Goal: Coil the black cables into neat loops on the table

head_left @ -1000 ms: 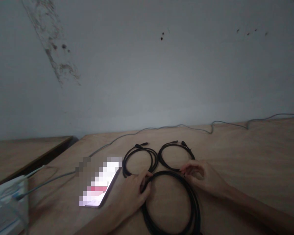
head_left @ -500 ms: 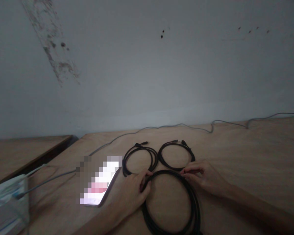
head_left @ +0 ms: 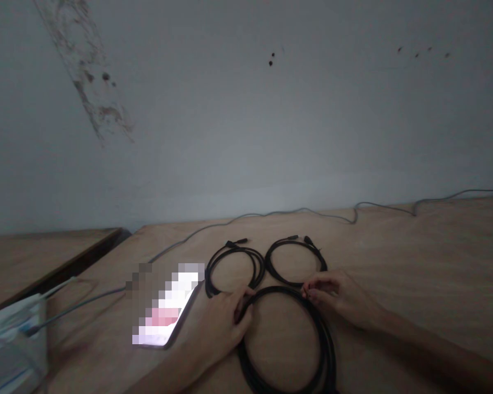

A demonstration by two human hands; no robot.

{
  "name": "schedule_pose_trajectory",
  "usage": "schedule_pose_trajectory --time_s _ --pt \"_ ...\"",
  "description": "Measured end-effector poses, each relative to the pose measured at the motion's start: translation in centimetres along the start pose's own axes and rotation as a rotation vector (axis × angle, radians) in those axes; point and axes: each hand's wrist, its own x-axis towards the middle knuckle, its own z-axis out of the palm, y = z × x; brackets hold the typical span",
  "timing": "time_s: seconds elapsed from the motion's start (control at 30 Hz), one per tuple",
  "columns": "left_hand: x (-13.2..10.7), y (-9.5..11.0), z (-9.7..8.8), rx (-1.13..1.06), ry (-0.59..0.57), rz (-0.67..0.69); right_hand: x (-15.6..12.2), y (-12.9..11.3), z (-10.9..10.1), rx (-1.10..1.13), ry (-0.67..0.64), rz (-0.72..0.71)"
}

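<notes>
A large coil of black cable lies on the wooden table in front of me, its lower edge cut off by the frame. My left hand holds this coil at its upper left, thumb and fingers closed about the strands. At its upper right, my right hand has its fingers curled into a pinch, with the tips against the coil's edge; what is between them is hidden. Just beyond lie two smaller black cable coils, a left one and a right one, each with its plug ends at the back.
A lit phone, partly blurred out, lies left of my left hand. A white box-like object with a grey cable stands at the left edge. The cable runs along the wall behind the table. A gap separates another tabletop.
The fingers of my right hand have curled in slightly at the large coil's edge. My left hand and the coils stay where they were.
</notes>
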Motion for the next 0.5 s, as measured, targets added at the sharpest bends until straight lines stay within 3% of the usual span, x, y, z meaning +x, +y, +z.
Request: schedule_pose_trajectory --time_s 0.27,0.5 --pt "0.0 0.4 -0.3 0.015 -0.020 -0.009 0.3 0.8 -0.3 0.153 -0.125 0.050" --pt "-0.1 0.0 -0.1 -0.005 0.000 0.004 0.2 1.4 -0.3 0.155 -0.113 -0.005"
